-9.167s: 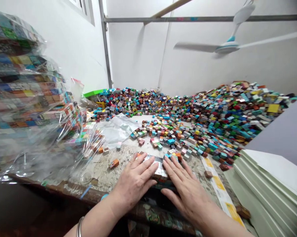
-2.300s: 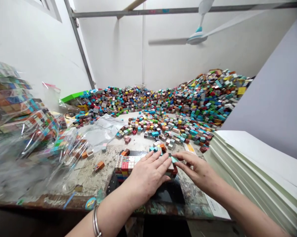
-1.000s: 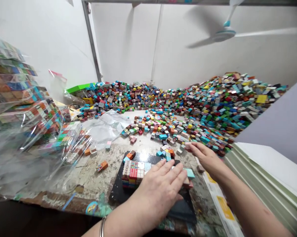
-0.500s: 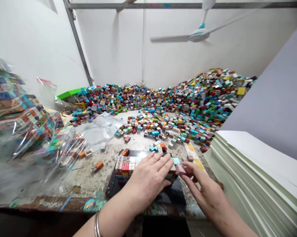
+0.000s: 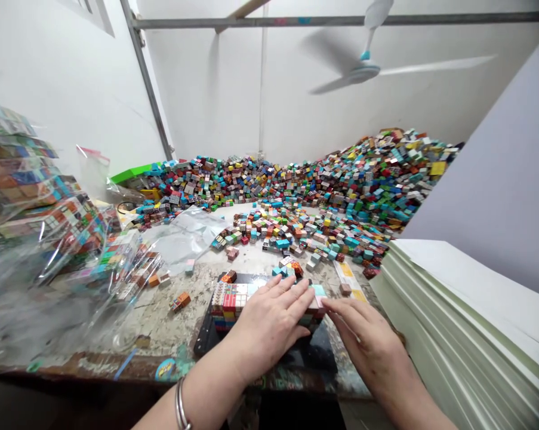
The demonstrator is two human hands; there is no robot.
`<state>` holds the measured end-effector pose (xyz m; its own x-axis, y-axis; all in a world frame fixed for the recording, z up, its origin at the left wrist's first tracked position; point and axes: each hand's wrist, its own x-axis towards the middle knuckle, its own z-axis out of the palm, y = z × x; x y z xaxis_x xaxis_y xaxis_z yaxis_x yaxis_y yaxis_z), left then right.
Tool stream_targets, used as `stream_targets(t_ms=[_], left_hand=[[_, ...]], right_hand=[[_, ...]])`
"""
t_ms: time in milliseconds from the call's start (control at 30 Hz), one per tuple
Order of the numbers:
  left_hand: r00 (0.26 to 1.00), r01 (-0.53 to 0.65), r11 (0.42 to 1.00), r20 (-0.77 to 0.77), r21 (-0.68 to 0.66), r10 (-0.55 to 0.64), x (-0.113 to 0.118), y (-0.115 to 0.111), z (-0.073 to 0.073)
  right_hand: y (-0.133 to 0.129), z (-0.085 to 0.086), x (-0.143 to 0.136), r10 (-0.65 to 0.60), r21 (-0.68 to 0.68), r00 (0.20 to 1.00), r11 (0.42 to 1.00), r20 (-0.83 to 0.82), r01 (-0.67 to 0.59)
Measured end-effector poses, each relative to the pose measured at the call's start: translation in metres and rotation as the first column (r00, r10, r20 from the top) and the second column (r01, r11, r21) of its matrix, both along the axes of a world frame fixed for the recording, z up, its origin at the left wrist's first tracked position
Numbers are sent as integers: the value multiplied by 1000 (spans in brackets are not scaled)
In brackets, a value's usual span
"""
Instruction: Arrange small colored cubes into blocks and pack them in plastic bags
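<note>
A block stack [image 5: 228, 303] of small colourful printed cubes stands on a black board [image 5: 311, 355] at the table's front. My left hand [image 5: 276, 310] lies flat across its top, fingers stretched out and slightly apart, hiding the middle of the stack. At the stack's right end, my right hand [image 5: 363, 328] touches a pink block [image 5: 319, 301] with its fingertips; the fingers are extended and hold nothing visible. Just behind the stack sit turquoise blocks [image 5: 283, 272] and an orange patterned block [image 5: 228, 276].
Loose blocks [image 5: 296, 230] spread behind the board, before a large heap [image 5: 376, 173] along the wall. Clear plastic bags [image 5: 72, 251] of blocks fill the left. Stacked pale sheets [image 5: 457, 322] stand at the right. An orange block [image 5: 181, 301] lies left of the board.
The pink block, earlier tilted between my right fingers, now sits level at the stack's right end. My right fingers have let go of it and straightened. My left hand stays on the stack.
</note>
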<state>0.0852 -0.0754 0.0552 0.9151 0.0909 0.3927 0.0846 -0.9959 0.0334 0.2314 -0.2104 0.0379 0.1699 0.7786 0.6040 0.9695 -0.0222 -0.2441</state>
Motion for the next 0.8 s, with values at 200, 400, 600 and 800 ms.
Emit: stream_targets(t_ms=[200,400,600,800], left_hand=[[1000,-1,1000,11,7,1,0,0,2],[1000,7,1000,13,18,-7,0,0,2],[1000,1,1000,15,14,-1,1,-2,2],[948,-174,984,266,-31,176,-22,-6,4]], right_hand=[[-5,-2,-2,-23,12,991,1000,-129,25],[1,-8,-13,-212,-88,890,977,-403,192],[13,-10,-28,-279,-276,714,953,-642,124],[15,-9,-24,-308,-272,650,949,-695,159]])
